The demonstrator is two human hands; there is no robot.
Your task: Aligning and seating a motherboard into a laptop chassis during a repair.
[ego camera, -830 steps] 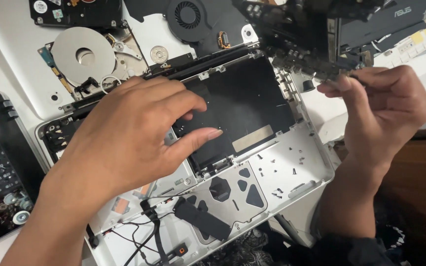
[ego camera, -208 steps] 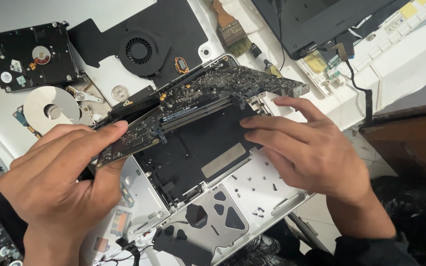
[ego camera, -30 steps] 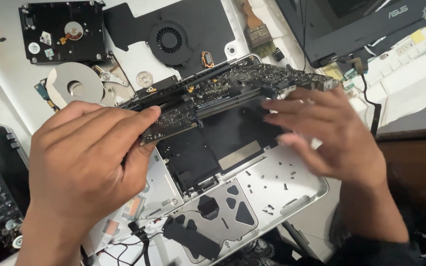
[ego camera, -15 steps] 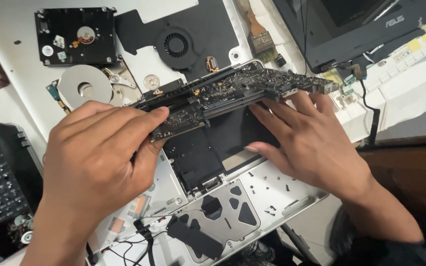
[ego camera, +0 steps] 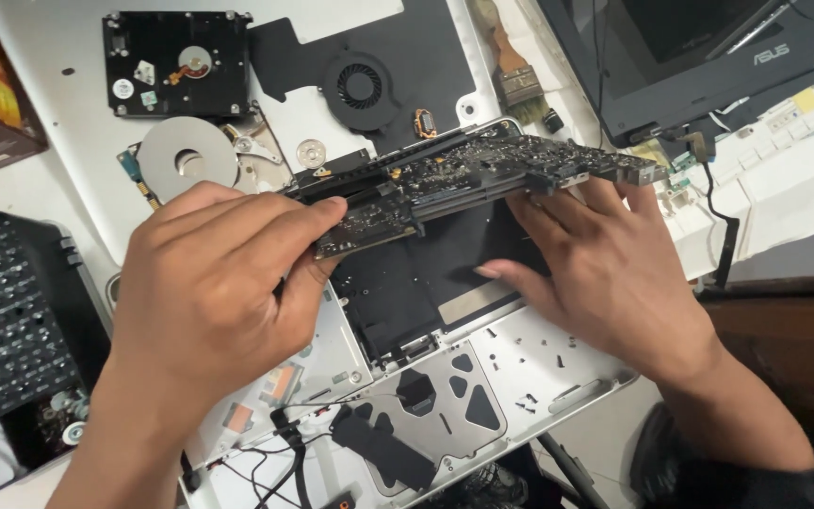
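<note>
Two hands grip one logic board [ego camera: 463, 179], raised and tilted above the open white laptop shell [ego camera: 539, 368]. Left hand [ego camera: 209, 283]: fingers pinched on the board's left end. Right hand [ego camera: 605, 273]: fingers curled under its right end. Below the left wrist: loose black cables [ego camera: 284, 452], a possible snag. Beyond the fingertips: fan [ego camera: 362, 87], disassembled hard drive [ego camera: 176, 66], brush [ego camera: 511, 66]. Risk, as judged: a slipping grip could flex the board or knock it against the shell.

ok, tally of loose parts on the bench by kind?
Logic board, held by left hand and right hand: 1
Hard drives: 2
Fan: 1
Brush: 1
Keyboard: 1
Total: 6
</note>
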